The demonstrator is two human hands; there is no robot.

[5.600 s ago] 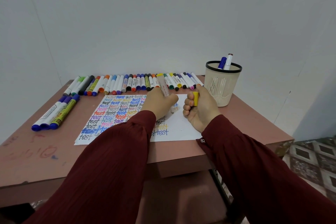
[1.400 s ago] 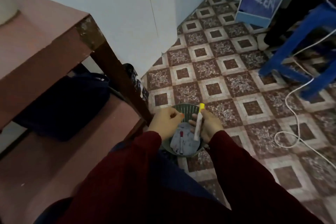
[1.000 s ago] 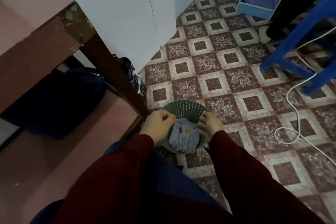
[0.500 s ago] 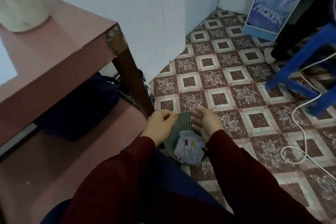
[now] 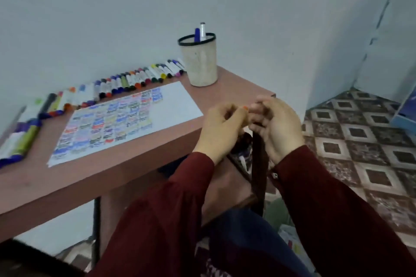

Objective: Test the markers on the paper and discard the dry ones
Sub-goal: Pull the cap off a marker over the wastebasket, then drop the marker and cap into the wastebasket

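My left hand [image 5: 219, 127] and my right hand [image 5: 275, 123] hover together just off the table's right front corner, fingertips meeting. Neither holds a marker; the left one's fingers are curled in, the right one's bend loosely. The test paper [image 5: 177, 99] lies on the brown table [image 5: 238, 86], its left and middle filled with coloured words. A row of markers [image 5: 135, 78] lies along the wall behind it. The green waste bin [image 5: 278, 211] stands on the floor low down, mostly hidden by my right arm and knee, with white paper and coloured bits [image 5: 290, 243] inside.
A beige mesh cup [image 5: 201, 63] with two markers stands at the table's back right. Thick markers [image 5: 20, 139] lie at the left edge. Patterned floor tiles [image 5: 358, 132] spread to the right. A table leg [image 5: 258, 164] runs down below my hands.
My right hand dropped the yellow-capped marker into the floor bin. My view has swung back up to the table, and both hands have risen to its corner.
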